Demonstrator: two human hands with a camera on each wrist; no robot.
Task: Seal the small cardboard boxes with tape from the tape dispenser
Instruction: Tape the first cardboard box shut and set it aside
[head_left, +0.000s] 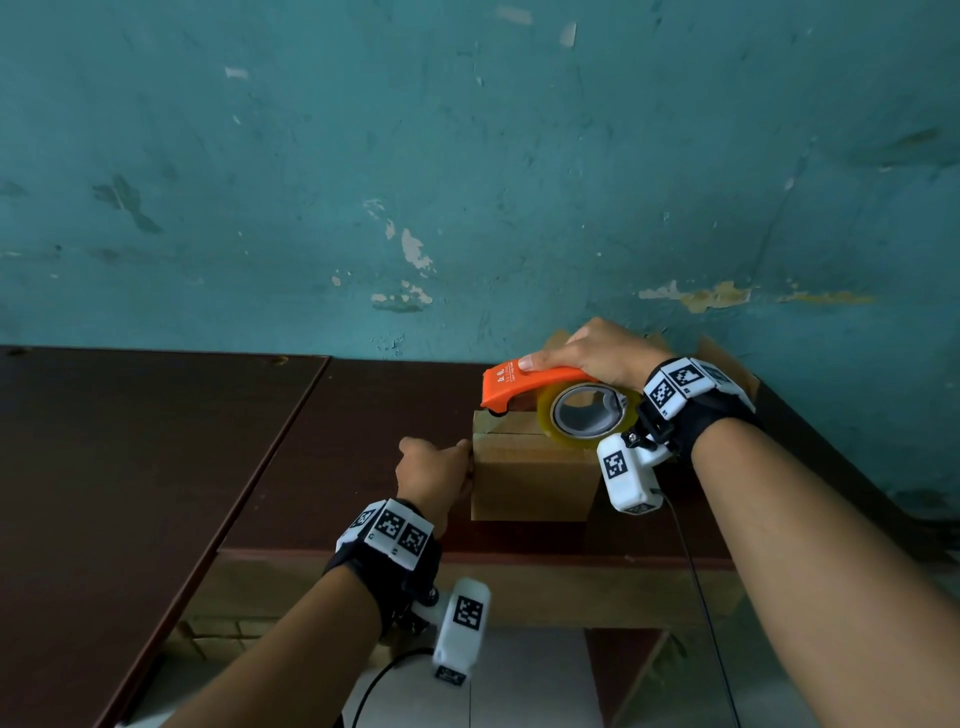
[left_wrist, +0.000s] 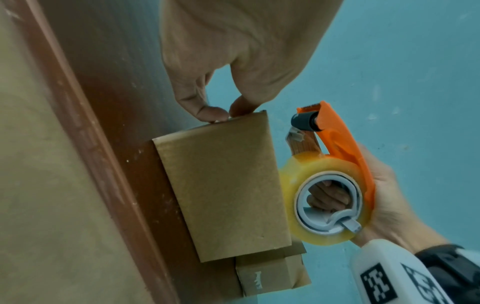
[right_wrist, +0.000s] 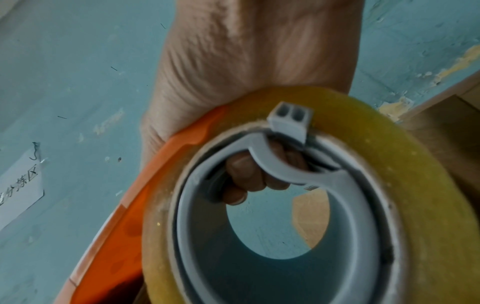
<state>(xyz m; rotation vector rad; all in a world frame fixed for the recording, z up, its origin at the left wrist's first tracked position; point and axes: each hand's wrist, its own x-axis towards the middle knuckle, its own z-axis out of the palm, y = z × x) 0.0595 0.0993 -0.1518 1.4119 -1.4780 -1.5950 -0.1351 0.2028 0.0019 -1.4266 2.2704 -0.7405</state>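
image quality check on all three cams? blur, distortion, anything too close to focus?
Head: dim but sharp, wide-angle bend along the table edge. Left wrist: cardboard box and tape dispenser clear, left hand near the lens slightly soft. Right wrist: tape roll fills the frame, soft and blurred; right hand also soft.

Both arms reach forward. The left hand (head_left: 435, 477) is low, its fingers (left_wrist: 207, 112) pinched together. The right hand (head_left: 597, 351) is higher, fingers curled round, thumb flat.
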